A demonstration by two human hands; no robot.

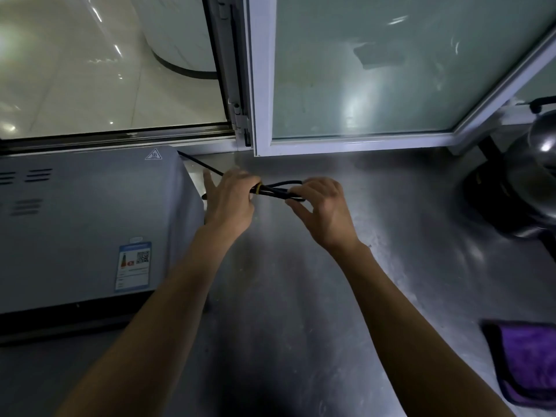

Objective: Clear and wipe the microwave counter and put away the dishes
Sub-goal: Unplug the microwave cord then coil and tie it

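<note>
A grey microwave (90,224) stands at the left on the steel counter (301,311). Its black power cord (282,188) runs from behind the microwave's back corner and is looped into a bundle with a yellow band. My left hand (228,203) grips the bundle at the banded end, just right of the microwave. My right hand (322,209) pinches the other end of the loops. Both hands hold the cord a little above the counter. A folded purple cloth (529,362) lies at the counter's right edge.
A dark metal kettle (529,176) on its base stands at the far right. A frosted window pane (391,70) in a white frame rises behind the counter, and an open window gap sits behind the microwave.
</note>
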